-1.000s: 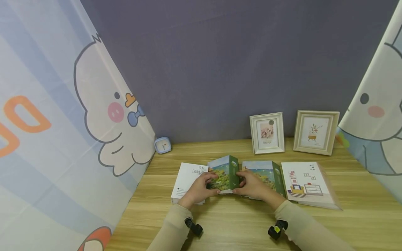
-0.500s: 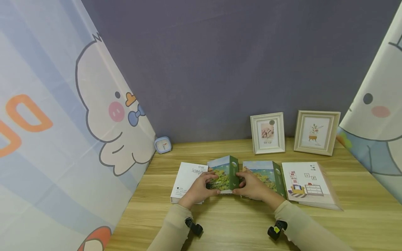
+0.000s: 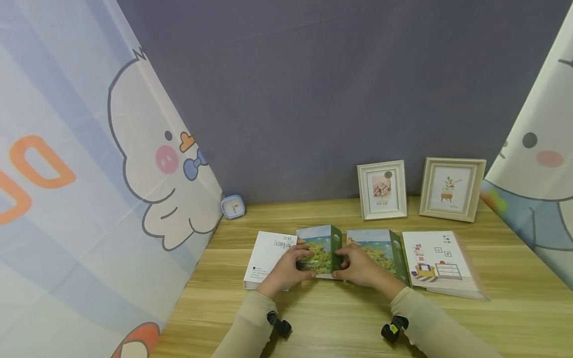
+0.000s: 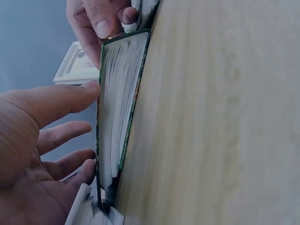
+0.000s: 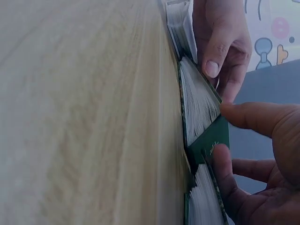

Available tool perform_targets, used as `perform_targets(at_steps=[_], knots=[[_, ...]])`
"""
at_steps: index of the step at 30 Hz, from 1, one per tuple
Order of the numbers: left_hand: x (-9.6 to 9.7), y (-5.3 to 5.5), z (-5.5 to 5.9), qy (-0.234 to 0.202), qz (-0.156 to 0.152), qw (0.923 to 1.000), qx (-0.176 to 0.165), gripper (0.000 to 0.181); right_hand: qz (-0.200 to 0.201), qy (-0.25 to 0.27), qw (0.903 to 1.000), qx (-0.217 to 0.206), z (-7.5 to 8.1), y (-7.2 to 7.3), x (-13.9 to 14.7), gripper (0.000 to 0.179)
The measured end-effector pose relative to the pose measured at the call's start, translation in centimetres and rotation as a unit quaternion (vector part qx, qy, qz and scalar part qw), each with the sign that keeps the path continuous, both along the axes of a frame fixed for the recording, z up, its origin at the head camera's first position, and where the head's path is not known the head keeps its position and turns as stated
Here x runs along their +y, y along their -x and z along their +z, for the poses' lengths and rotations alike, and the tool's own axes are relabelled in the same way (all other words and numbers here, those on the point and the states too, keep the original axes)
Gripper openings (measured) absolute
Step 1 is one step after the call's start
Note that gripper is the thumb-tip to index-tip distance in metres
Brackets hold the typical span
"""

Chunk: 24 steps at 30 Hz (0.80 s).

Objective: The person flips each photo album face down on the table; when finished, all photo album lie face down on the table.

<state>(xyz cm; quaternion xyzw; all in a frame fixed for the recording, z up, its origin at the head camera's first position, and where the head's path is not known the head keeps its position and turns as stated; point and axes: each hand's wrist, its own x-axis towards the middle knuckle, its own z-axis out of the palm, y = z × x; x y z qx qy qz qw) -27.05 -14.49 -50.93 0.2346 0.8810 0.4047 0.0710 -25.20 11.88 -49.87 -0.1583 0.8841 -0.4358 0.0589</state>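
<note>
A photo album with a seaside picture cover and green spine lies in the middle of a row of albums. My left hand lies over its left part; in the left wrist view the thumb touches the cover's edge and the other fingers are loosely extended. From the right, my right hand touches the spine side, its thumb at the cover's corner. Its other fingers bend loosely by the green spine. A matching album lies partly under the right hand.
A white album lies at left, and another white album with a furniture drawing at right. Two picture frames and a small blue clock stand at the back of the wooden table.
The middle album has settled a little lower and to the right, its green spine now narrower in view. Both hands stay on it, with slight finger shifts.
</note>
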Motion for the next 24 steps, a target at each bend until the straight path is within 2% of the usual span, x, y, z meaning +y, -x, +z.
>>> perform_targets(at_steps=[5,13,16,20,24], knots=[[0.22,0.02,-0.13,0.024,0.006,0.9996,0.013,0.061,0.002,-0.007,1.0,0.001,-0.03,0.0,-0.18,0.072],[0.2,-0.33,0.09,0.023,0.009,0.9996,0.01,0.059,-0.003,0.002,1.0,-0.001,-0.18,0.02,-0.12,0.071],[0.12,-0.37,0.13,0.01,0.007,0.9999,0.002,0.058,0.003,0.004,1.0,0.006,-0.22,0.09,0.01,0.07],[-0.16,-0.35,0.2,-0.027,0.0,0.9995,-0.017,0.056,0.008,0.015,0.9998,0.01,-0.2,0.18,0.24,0.065],[-0.65,-0.33,0.4,-0.059,-0.007,0.9981,-0.016,0.055,0.008,0.028,0.9995,0.01,-0.08,0.34,0.42,0.061]])
